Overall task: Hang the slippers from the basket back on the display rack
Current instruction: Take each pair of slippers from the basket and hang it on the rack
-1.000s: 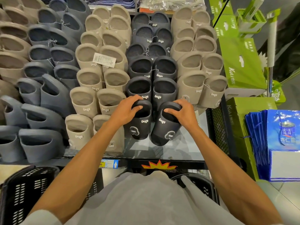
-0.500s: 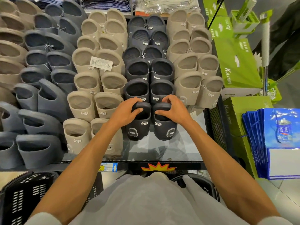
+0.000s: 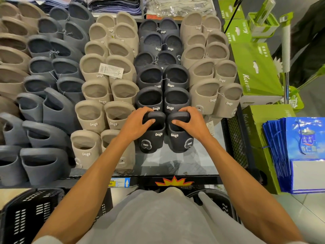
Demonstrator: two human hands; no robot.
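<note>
Partly hidden under the palms, the dark slippers hang lowest in the navy column, near the display rack's front edge. The left hand and right hand each curl their fingers over one slipper's top rim. The straps' white script is too blurred to read. The green boxes read "KuLi", and the basket is cut off at lower left

One view only: wide-angle camera on my head, edges bowed. Faces forward and steeply down, over my chest and both forearms. Display rack fills upper frame, close, within reach of my arms. My left hand and right hand, gripping dark slipper pair, sit near centre. Black basket in low left corner, beside my body.
</note>
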